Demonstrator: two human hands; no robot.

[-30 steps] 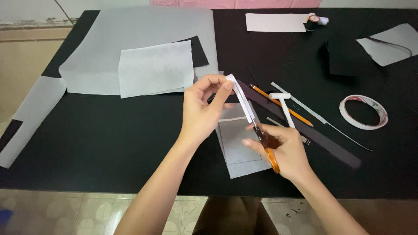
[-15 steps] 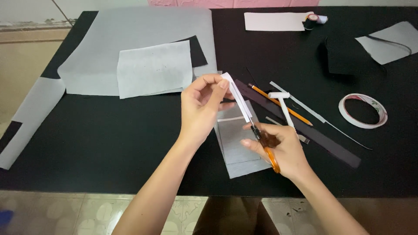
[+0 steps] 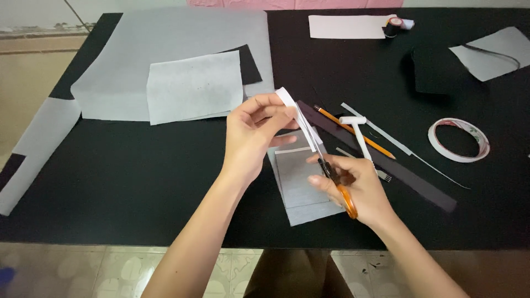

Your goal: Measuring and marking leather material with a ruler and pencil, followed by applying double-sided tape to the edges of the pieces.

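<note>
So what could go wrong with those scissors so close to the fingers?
The left hand pinches the white paper strip right beside the blades of the orange-handled scissors in the right hand, so a fingertip might get nicked. The strip is narrow and bends, so the cut could wander off line. The pencil and small white tool lie close by, and a hand might bump them.

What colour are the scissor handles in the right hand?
Orange, seen in the head view: the scissors sit in the right hand.
</note>
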